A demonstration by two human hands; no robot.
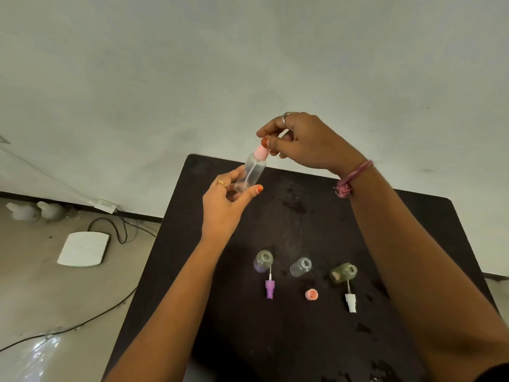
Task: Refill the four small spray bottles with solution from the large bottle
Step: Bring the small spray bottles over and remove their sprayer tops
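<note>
Dark square counter against pale wall. Left hand grips clear plastic spray bottle mid-air, near empty; right hand pinches its pink cap. Below, three uncapped small bottles: purple-tinted, clear, green-tinted; contents unclear.

dark table, white pad, floor cables

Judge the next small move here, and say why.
Probably twist the pink spray head off the held bottle. The left hand grips its body and the right hand pinches the head, while the three bottles on the table already stand open, two with spray heads lying beside them.
</note>
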